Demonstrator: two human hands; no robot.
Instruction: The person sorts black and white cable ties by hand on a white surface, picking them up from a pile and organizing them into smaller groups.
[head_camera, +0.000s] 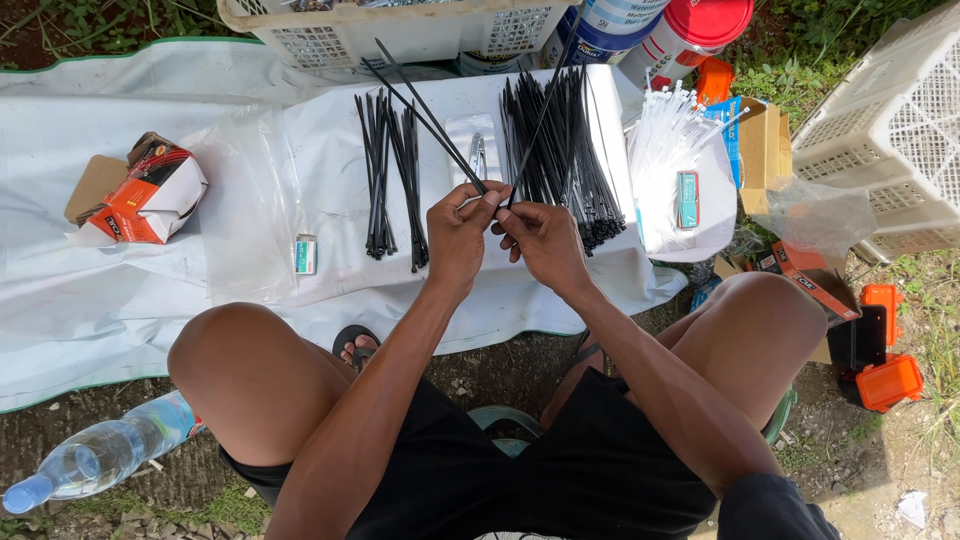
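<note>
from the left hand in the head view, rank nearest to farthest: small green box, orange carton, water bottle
From the left hand:
1. small green box, on the white sheet to its left
2. orange carton, farther left
3. water bottle, on the ground at lower left

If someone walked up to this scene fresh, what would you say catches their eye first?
Probably the two hands, left and right, meeting at the centre with black cable ties pinched between them. Just behind lies a big bundle of black ties on the white sheet, with white ties to its right. An orange box sits far left.
</note>
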